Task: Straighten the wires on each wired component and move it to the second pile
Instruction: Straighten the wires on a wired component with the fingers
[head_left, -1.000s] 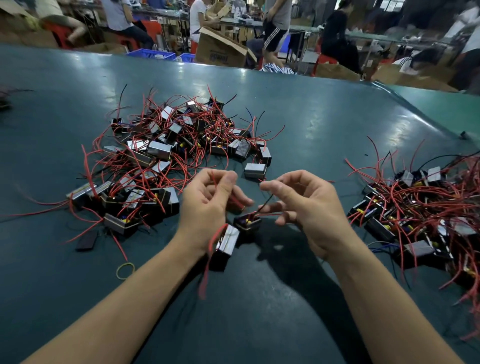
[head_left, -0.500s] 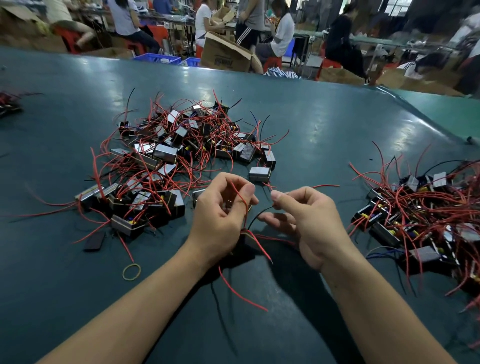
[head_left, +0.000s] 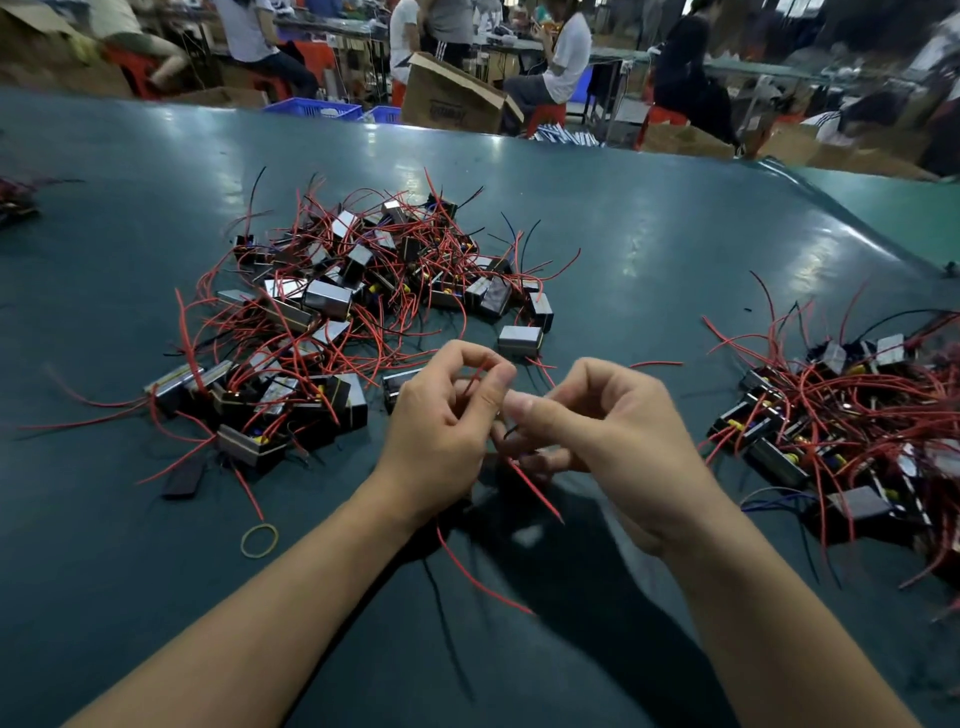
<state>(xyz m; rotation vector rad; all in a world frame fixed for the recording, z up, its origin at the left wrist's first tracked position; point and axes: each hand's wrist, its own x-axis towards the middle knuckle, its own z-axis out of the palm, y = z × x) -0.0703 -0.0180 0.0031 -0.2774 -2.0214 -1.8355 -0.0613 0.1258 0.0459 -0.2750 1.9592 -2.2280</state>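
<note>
A big pile of black boxy components with red wires (head_left: 353, 306) lies on the green table left of centre. A second pile (head_left: 852, 431) sits at the right edge. My left hand (head_left: 441, 431) curls around one component, which is mostly hidden under my fingers; a red wire (head_left: 535, 491) sticks out below it and another hangs toward me. My right hand (head_left: 613, 431) is close beside the left, its thumb and fingers pinching a thin wire of the same component.
A yellow rubber band (head_left: 259, 540) lies on the table (head_left: 649, 249) near my left forearm, beside a flat black piece (head_left: 183, 480). One component (head_left: 520, 340) sits alone just beyond my hands. People, cardboard boxes and blue crates are behind the far edge.
My hands have come closer together. The component that hung below my left hand is now tucked in under my fingers, and my right hand has slid back in along the wire.
</note>
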